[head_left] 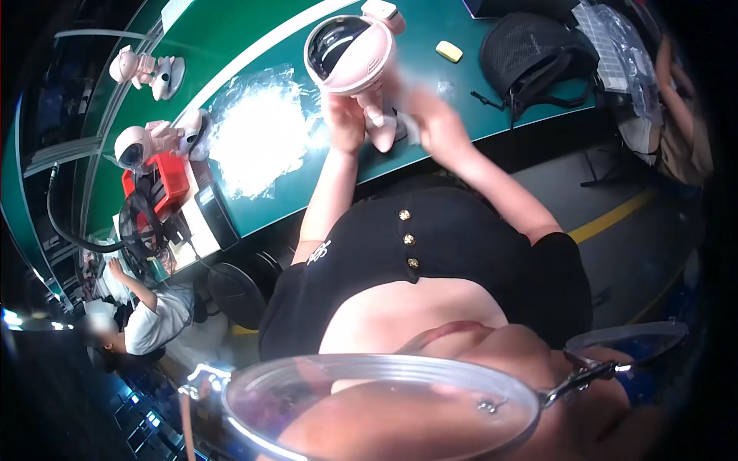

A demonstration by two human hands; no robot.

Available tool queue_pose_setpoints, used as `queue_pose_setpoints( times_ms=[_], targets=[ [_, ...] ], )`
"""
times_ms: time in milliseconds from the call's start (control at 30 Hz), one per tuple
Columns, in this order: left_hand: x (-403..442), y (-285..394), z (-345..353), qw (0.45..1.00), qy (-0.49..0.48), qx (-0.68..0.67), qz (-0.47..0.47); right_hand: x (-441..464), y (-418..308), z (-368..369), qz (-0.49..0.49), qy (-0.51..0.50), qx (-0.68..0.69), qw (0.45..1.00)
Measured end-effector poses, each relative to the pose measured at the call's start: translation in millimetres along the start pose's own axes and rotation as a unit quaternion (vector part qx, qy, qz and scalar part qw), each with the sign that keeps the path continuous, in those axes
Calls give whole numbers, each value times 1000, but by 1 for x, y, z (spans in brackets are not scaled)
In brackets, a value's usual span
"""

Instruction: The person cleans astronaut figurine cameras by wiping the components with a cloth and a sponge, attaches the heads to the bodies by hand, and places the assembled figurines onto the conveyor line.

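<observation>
A pink astronaut figurine (365, 65) with a glossy black visor stands tilted over the green table in the head view. My left hand (344, 121) is closed around its lower body on the left side. Beside the figurine's right side is my right hand (437, 123), its fingers blurred by motion. A small white cloth-like piece (413, 129) shows at those fingers, close to the figurine's legs. Clear plastic wrapping (261, 134) lies crumpled and shiny to the left of my left hand.
Two more pink astronaut figurines, one upright (142, 69) and one lying by a red bin (167, 184), are at the left. Right of my hands are a yellow block (449, 51) and a black mesh bag (534, 65). Other people sit at both sides.
</observation>
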State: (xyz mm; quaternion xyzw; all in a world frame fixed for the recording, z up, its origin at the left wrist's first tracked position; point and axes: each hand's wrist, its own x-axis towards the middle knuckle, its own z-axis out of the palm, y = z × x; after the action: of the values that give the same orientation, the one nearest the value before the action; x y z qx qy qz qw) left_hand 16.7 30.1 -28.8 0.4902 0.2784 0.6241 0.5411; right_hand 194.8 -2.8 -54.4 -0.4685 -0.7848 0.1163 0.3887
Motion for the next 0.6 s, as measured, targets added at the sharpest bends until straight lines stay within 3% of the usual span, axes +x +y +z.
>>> queue_pose_setpoints(
  times_ms=[100,167,200,267,367,467,533,600],
  targets=[
    [-2,1,9,997,28,72,0,33,7,-8,176,-20,173,969],
    [-15,4,14,993,7,105,-46,35,-12,3,287,-60,358,887],
    [-32,-30,-12,989,-26,136,-47,17,-26,14,194,-39,418,887],
    [-28,-18,-8,979,-84,187,0,-7,-47,6,96,-1,346,933],
    [-20,-7,-3,959,-62,275,13,-6,-43,5,26,-48,299,953],
    [-20,-3,-3,953,-64,297,-14,31,-3,17,190,-129,301,925],
    [-20,-2,-1,955,-49,292,-6,55,-10,22,179,-109,268,940],
    [-19,-12,-12,933,-66,354,-7,75,-2,18,207,-214,245,923]
  ],
)
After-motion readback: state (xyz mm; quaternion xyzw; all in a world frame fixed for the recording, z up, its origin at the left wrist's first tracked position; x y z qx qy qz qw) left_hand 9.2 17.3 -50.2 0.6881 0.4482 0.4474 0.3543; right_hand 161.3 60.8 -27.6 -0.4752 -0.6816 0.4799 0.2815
